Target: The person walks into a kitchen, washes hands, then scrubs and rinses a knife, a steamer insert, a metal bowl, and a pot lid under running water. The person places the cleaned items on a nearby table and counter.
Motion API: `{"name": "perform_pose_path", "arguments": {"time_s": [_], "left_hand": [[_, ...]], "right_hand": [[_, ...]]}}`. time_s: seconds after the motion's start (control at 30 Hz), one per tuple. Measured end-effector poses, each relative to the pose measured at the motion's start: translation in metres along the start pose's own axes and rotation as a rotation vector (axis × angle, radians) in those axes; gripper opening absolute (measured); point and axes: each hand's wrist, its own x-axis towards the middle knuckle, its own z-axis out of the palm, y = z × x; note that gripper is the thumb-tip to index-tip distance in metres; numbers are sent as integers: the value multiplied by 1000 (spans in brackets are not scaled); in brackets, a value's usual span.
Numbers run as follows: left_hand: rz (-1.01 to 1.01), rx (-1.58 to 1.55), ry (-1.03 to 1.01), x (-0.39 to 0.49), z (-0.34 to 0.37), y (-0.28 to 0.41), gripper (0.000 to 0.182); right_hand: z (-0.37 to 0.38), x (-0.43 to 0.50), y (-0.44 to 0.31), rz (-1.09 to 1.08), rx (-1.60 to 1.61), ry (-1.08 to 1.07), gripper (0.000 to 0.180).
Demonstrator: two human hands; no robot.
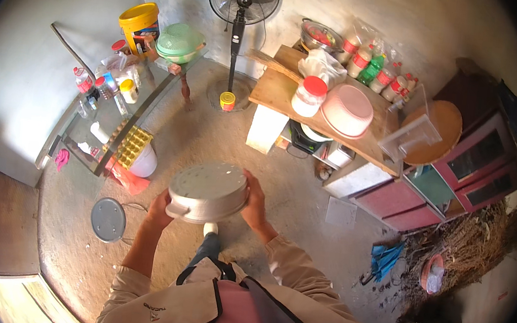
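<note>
Between both hands, above the floor, is a round pale metal pot (208, 191), its flat, spotted face up and a small lug on its near left side; it looks upside down. My left hand (160, 208) grips its left side, and my right hand (253, 201) holds the right side with the thumb near the top edge. The fingers under the pot are hidden. Below it, a shoe (210, 228) shows on the floor.
At left, a glass-topped table (123, 140) bears jars and bottles, with a round stool (108, 220) nearby. A standing fan (236, 41) is ahead. A wooden counter (270, 89) at right holds a pink basin (347, 110). A blue umbrella (385, 261) and dry brush (466, 249) lie lower right.
</note>
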Motion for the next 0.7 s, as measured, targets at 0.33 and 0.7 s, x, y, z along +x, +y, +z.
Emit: {"name": "perform_pose_path", "arguments": {"time_s": [0.33, 0.7], "left_hand": [[40, 605, -79, 174, -89, -89, 31], [-381, -928, 440, 306, -175, -142, 41]], "right_hand": [[84, 133, 79, 73, 22, -244, 77], [202, 314, 162, 66, 257, -628, 82]]}}
